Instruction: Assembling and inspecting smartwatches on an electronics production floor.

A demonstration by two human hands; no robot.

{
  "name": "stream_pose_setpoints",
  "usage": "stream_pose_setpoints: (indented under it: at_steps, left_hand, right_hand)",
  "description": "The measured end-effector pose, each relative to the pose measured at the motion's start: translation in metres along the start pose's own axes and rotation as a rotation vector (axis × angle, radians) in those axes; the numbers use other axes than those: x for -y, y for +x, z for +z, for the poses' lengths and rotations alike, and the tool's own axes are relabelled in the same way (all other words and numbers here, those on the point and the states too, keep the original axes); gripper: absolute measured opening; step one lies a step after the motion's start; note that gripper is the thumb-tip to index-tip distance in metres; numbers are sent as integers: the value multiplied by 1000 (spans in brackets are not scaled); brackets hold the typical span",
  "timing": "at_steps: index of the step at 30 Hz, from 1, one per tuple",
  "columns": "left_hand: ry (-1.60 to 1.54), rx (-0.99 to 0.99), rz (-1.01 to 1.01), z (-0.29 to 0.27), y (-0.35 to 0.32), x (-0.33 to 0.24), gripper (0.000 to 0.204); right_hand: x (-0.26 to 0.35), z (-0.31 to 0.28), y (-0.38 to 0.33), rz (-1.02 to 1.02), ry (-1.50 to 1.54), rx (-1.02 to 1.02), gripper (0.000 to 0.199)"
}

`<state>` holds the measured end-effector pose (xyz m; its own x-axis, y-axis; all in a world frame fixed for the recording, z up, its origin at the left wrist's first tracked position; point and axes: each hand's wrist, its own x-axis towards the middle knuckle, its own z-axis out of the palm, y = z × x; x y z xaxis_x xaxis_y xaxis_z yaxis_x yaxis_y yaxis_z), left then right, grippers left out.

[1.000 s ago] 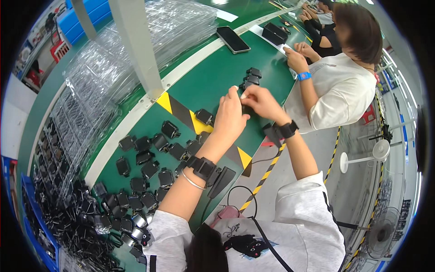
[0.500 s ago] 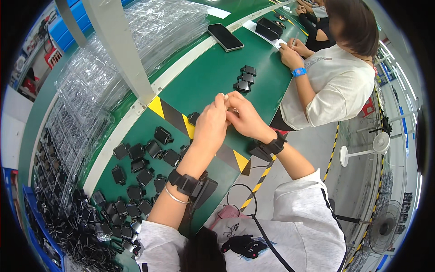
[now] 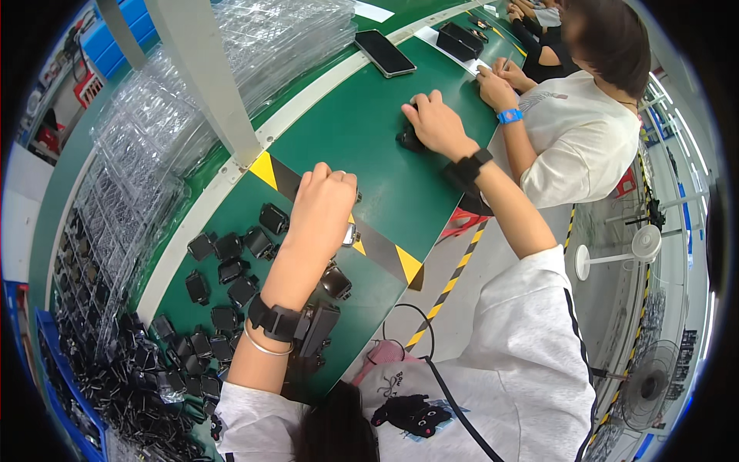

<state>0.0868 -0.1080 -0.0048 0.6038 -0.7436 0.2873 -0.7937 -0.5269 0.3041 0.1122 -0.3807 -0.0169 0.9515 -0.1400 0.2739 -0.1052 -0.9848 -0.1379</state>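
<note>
My left hand (image 3: pixel 325 202) reaches over the striped tape on the green table, its fingers bent downward and closed. A small dark edge shows beside its fingertips; what they grip is mostly hidden. Farther right, my right hand (image 3: pixel 437 127) is closed over the short row of black watch-like cases, its fingers on one black case (image 3: pixel 408 138); the hand covers the others. Near my left wrist lie a case with a light, shiny face (image 3: pixel 350 234) and a glossy dark case (image 3: pixel 336 282). Several more black cases (image 3: pixel 229 246) are spread left of my left forearm.
A heap of black parts (image 3: pixel 146 400) fills the lower left. Stacked clear plastic trays (image 3: pixel 269 54) lie behind a grey post (image 3: pixel 204 85). A phone (image 3: pixel 385 54) and an open black box (image 3: pixel 459 41) rest farther back. A co-worker (image 3: pixel 570 138) sits at the right edge.
My hands, together before, have parted. The right moved away and right onto the row of cases; the left moved left and slightly down, over where a case lay on the tape.
</note>
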Motion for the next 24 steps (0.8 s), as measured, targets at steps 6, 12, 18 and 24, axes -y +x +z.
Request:
stream_pose_setpoints:
  at_steps: [6, 12, 18, 24]
  left_hand:
    - [-74, -124, -47, -6, -13, -11, 51]
    - [-437, -50, -218, -4, -30, -61, 84]
    - [-466, -70, -282, 5, -30, -72, 83]
    - [-526, -121, -292, 6, -32, -76, 74]
  right_hand:
    - [76, -24, -70, -26, 41, 13, 33]
    - [98, -55, -109, 49, 391, 118, 25]
    - [95, -57, -127, -131, 565, 313, 19]
    - [106, -48, -141, -116, 664, 247, 15]
